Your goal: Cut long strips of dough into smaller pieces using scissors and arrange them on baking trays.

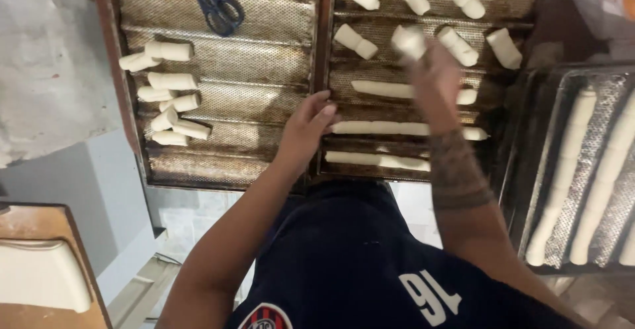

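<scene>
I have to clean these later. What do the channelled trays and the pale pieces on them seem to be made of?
Trays: perforated metal, probably aluminium or steel, dull and browned by baking stains. Pale pieces: soft raw dough, matte and smooth. The right hand holds one piece.

The scene was dim and warm-toned, lit unevenly from above. A pale wall (46, 57) at the upper left caught the most light and looked nearly washed out. The perforated trays (231, 104) showed dull sheen along their ridges, with dark shadow in the grooves. The right hand (433, 71) was smeared by motion blur, and the dough piece (409, 41) it perhaps held was soft-edged. Detail was grainy throughout.
</scene>
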